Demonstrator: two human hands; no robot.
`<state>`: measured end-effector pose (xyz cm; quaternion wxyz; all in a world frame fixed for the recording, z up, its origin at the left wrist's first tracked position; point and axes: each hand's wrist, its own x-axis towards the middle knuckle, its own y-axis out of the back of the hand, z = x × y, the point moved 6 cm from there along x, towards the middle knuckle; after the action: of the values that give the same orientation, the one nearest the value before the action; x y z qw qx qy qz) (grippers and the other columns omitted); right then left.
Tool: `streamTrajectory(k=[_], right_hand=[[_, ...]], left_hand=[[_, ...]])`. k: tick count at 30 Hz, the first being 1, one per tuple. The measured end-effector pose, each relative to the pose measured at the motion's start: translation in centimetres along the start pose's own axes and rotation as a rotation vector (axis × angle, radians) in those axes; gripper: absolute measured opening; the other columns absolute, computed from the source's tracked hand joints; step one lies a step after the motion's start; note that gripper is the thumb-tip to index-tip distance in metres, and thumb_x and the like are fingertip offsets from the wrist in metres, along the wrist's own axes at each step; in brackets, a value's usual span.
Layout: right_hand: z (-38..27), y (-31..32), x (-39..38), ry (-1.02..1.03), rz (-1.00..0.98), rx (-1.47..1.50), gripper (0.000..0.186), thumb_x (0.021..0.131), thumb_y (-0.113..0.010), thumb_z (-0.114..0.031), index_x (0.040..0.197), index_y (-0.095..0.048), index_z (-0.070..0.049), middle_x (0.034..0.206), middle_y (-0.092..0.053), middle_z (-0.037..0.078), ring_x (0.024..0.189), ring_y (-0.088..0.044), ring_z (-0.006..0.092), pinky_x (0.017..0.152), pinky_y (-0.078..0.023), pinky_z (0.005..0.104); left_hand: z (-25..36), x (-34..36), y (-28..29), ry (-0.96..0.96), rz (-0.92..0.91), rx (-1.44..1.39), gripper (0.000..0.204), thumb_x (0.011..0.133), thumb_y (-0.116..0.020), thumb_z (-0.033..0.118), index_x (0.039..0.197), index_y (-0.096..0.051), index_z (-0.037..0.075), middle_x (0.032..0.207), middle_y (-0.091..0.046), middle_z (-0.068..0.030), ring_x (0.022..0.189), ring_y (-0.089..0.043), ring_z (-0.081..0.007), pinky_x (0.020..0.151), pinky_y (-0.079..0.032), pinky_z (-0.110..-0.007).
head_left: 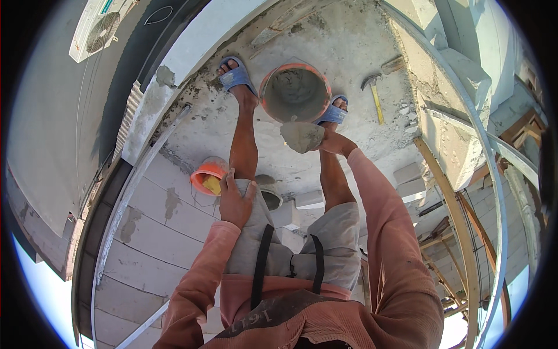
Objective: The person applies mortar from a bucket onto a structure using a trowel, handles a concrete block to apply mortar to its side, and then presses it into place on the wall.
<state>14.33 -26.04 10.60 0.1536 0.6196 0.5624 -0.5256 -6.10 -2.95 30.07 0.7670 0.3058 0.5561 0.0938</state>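
Mortar (293, 86) coats the inside of a wide, orange-rimmed bucket (263, 94) just beyond a worker's right hand (337, 143) and a little to its left. From where I stand, how deep the grey mix lies is hard to tell. That hand is closed around the grip of a trowel (302, 137), its broad blade crusted grey and held at the bucket's near rim; whether the two touch, I cannot tell.

The left hand (236, 203) grips nothing, its fingers loosely spread over the knee of the worker's grey shorts (250, 227). Just past its fingertips, to the left, a smaller red-orange pail (199, 180) holds a yellow object (212, 185), soft-looking, its kind unclear. To the right of the same hand, partly hidden by the leg, sits a dark round container (271, 200) with a pale rim; its contents are lost in shadow.

Blue sandals (238, 77) flank the large bucket, one straight ahead of the left hand, the other close beyond the right. Farther out to the right of the right hand, a yellow-handled hammer (376, 100) lies on the rough concrete floor (360, 52).
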Motion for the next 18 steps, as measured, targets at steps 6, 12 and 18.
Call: streamTrajectory(k=[6, 12, 18], right_hand=[[-13.3, -0.7, 0.0, 0.395, -0.187, -0.443, 0.066, 0.089, -0.079, -0.02, 0.15, -0.054, -0.017, 0.155, -0.049, 0.012, 0.133, -0.054, 0.0303, 0.116, -0.042, 0.0407], [-39.4, -5.9, -0.6, 0.297, -0.235, -0.566, 0.049, 0.086, -0.079, -0.026, 0.131, -0.065, -0.01, 0.118, -0.069, 0.015, 0.111, -0.064, 0.0278, 0.099, -0.048, 0.0384], [-63.4, -4.6, 2.5, 0.288, -0.051, -1.04, 0.043, 0.085, -0.079, -0.036, 0.105, -0.061, -0.002, 0.089, -0.059, 0.006, 0.084, -0.053, 0.021, 0.075, -0.043, 0.0378]], left_hand=[[0.8, 1.4, 2.5, -0.011, 0.031, -0.12, 0.076, 0.095, -0.072, 0.036, 0.153, -0.038, 0.001, 0.149, -0.043, -0.0296, 0.136, -0.049, -0.0494, 0.111, -0.046, -0.052], [0.9, 3.4, 6.2, 0.031, 0.023, -0.277, 0.08, 0.093, -0.073, 0.035, 0.155, -0.035, 0.003, 0.15, -0.041, -0.029, 0.138, -0.047, -0.0489, 0.112, -0.045, -0.052], [2.1, 5.3, 7.8, 0.123, -0.023, -0.414, 0.083, 0.092, -0.074, 0.034, 0.158, -0.032, 0.004, 0.151, -0.041, -0.0289, 0.138, -0.047, -0.0486, 0.113, -0.045, -0.052]])
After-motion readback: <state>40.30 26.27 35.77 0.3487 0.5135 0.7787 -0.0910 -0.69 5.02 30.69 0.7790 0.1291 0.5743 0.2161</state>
